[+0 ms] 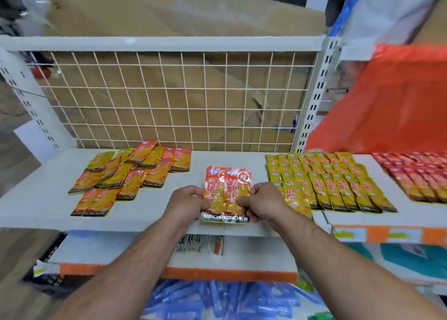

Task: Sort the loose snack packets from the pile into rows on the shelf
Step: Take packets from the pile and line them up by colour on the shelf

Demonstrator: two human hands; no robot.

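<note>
Left hand (191, 202) and right hand (264, 202) each pinch the two orange packets (238, 189), fingers curled on their outer edges. The packets overlap side by side at the shelf (43, 198) near edge, centre. Loose pile (121, 176) to the left, yellow rows (326, 181) just beside on the right. Bare shelf left of the hands. Wire grid (169, 97) closes the far side.

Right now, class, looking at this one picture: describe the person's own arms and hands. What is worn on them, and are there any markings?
Nothing is worn. The left hand and right hand are bare: no gloves, and no rings show. The left forearm and right forearm are bare to the frame's edge, with no sleeves, watch, bands or markings in view.
</note>
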